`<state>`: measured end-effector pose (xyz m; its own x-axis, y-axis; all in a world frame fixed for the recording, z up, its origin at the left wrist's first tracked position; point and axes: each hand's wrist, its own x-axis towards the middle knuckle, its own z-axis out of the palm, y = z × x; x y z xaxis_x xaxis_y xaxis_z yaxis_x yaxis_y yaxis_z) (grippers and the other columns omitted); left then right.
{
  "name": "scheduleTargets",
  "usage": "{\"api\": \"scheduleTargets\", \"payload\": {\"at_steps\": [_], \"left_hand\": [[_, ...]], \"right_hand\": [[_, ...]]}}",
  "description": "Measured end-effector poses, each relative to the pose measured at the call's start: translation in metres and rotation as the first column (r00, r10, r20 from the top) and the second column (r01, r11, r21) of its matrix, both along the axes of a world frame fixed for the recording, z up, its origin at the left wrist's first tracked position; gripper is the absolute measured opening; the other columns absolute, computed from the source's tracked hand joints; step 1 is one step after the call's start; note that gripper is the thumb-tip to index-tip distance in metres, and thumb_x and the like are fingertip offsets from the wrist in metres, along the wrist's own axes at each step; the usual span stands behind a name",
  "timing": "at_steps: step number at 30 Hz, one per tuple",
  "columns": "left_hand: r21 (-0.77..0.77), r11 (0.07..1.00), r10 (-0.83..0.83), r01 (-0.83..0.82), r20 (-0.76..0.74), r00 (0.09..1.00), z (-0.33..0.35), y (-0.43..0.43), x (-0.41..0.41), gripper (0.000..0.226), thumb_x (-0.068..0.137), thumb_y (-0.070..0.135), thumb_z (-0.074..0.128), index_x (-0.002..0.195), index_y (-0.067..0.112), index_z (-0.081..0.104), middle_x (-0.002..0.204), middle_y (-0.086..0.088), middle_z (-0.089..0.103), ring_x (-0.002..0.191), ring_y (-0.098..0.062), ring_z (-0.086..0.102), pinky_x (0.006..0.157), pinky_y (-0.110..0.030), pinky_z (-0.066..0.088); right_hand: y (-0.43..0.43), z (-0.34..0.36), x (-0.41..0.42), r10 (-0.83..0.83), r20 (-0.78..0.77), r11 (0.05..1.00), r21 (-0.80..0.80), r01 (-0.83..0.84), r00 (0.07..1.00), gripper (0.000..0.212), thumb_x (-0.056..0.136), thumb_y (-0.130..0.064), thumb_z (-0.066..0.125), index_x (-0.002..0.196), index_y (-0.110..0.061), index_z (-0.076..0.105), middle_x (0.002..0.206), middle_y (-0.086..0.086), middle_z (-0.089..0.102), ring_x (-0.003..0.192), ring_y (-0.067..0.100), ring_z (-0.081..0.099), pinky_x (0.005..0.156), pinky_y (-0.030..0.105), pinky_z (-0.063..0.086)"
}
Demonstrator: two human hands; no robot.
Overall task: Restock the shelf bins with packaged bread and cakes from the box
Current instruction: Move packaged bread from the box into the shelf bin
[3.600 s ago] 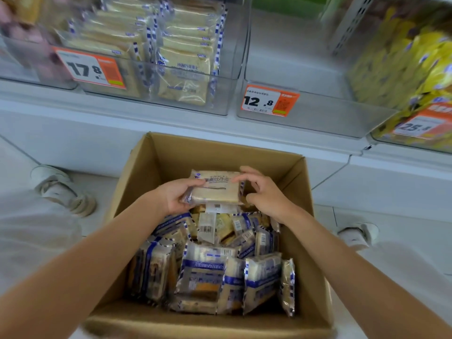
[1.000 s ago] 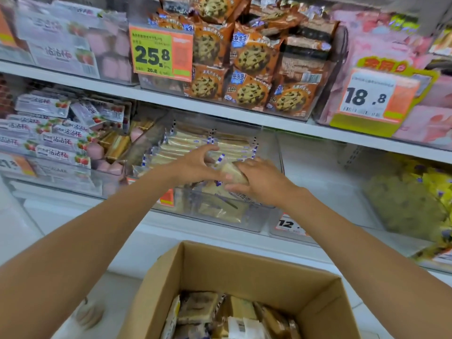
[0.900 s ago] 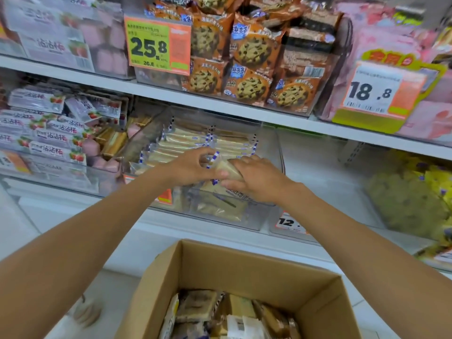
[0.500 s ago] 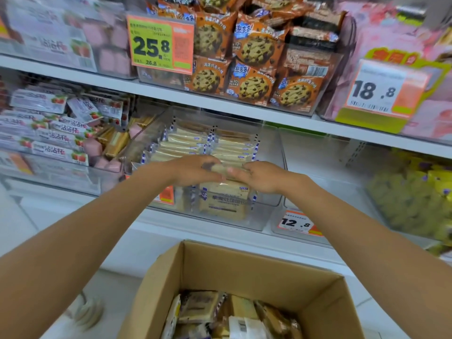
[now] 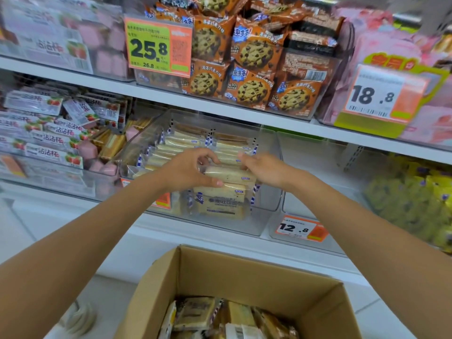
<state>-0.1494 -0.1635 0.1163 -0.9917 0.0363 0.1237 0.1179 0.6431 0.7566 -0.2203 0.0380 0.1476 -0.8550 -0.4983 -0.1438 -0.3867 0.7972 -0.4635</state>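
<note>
Left hand [image 5: 188, 171] and right hand [image 5: 265, 170] both on one bread packet [image 5: 230, 176], up at the clear bin [image 5: 269, 211]!
The left hand pinches the packet's left end, thumb underneath and fingers curled over the top, while the right hand's fingers curl on the right end. The packet lies level just over the front stack of packets [image 5: 220, 206] in the bin. Below the shelf [image 5: 171, 232], the open cardboard box [image 5: 244, 272] holds more packaged bread [image 5: 195, 314].
</note>
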Motion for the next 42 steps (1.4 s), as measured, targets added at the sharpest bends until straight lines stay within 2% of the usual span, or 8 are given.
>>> {"api": "scheduleTargets", "payload": {"at_steps": [3,8,16,22,27,31,37,42], "left_hand": [[-0.181,0.983,0.026,-0.023,0.012,1.0,-0.005,-0.004,0.001,0.059,0.069,0.059,0.078,0.121,0.036,0.063,0.123,0.011,0.059,0.115,-0.013,0.053,0.097,-0.034,0.044],[-0.642,0.763,-0.001,0.076,0.116,0.993,-0.02,0.005,0.005,0.079,0.083,0.083,0.024,0.152,0.044,0.02,0.164,0.01,0.003,0.151,-0.016,-0.006,0.121,-0.046,-0.001],[-0.646,0.762,0.021,0.054,0.109,0.994,-0.022,-0.015,0.007,0.078,0.078,0.079,0.007,0.151,0.051,0.008,0.164,0.008,-0.007,0.15,-0.015,-0.013,0.119,-0.053,-0.008],[-0.505,0.861,0.039,-0.055,-0.041,0.998,-0.036,-0.019,0.005,0.077,0.082,0.074,0.003,0.146,0.046,0.035,0.162,0.006,0.018,0.15,-0.016,0.014,0.118,-0.055,0.007],[-0.574,0.819,0.061,-0.02,0.053,0.997,-0.038,-0.022,-0.004,0.047,0.106,0.044,0.018,0.152,0.047,0.012,0.164,0.009,0.002,0.151,-0.013,0.003,0.12,-0.05,0.0],[-0.487,0.873,0.081,-0.017,0.11,0.991,-0.035,-0.022,-0.009,0.047,0.106,0.038,0.027,0.152,0.047,0.018,0.164,0.009,0.004,0.151,-0.012,0.003,0.12,-0.049,-0.004],[-0.321,0.892,0.206,-0.319,-0.338,0.918,-0.018,0.016,0.02,0.024,0.094,0.032,0.055,0.115,0.025,0.066,0.12,0.002,0.065,0.116,-0.023,0.053,0.099,-0.041,0.042],[-0.062,0.981,0.184,-0.186,-0.028,0.982,-0.052,0.075,0.073,0.015,0.093,0.025,0.056,0.089,0.014,0.065,0.081,0.006,0.063,0.076,-0.017,0.059,0.064,-0.026,0.042]], "right_hand": [[0.0,-0.002,0.005,0.027,0.08,0.999,0.044,-0.031,0.996,0.064,0.102,-0.053,0.027,0.108,-0.002,0.064,0.098,0.015,0.064,0.09,0.024,0.061,0.098,0.039,0.047],[-0.008,-0.027,0.017,0.117,-0.1,0.987,0.125,-0.104,0.988,0.052,0.104,-0.045,0.029,0.134,-0.011,0.054,0.142,0.014,0.046,0.131,0.03,0.04,0.11,0.038,0.032],[-0.016,-0.04,0.031,0.026,-0.025,0.991,0.133,-0.023,0.999,0.068,0.096,-0.066,0.019,0.155,-0.034,0.011,0.163,0.002,-0.013,0.147,0.027,-0.021,0.118,0.049,-0.005],[-0.024,-0.042,0.02,-0.24,0.141,0.953,-0.154,0.261,0.96,0.081,0.093,-0.067,0.037,0.156,-0.027,0.006,0.163,0.008,-0.011,0.148,0.032,0.015,0.118,0.045,0.021],[-0.03,-0.052,0.009,-0.267,0.274,0.936,-0.155,0.317,0.924,0.081,0.102,-0.047,0.035,0.152,-0.013,-0.021,0.157,0.009,0.029,0.133,0.028,0.044,0.088,0.024,0.032],[-0.027,-0.056,0.005,-0.25,0.36,0.896,-0.265,0.355,0.899,0.085,0.1,-0.05,0.04,0.152,-0.02,-0.021,0.16,0.007,0.022,0.14,0.028,0.035,0.109,0.032,0.032],[-0.003,-0.041,0.041,-0.269,-0.235,0.95,-0.223,0.218,0.934,0.053,0.101,-0.037,0.041,0.148,-0.015,0.029,0.146,0.016,0.033,0.135,0.033,0.034,0.106,0.041,0.036],[0.032,-0.065,0.106,-0.169,-0.392,0.965,-0.253,0.071,0.904,0.026,0.092,-0.018,0.051,0.118,-0.013,0.055,0.119,0.008,0.053,0.103,0.026,0.055,0.083,0.038,0.048]]}}
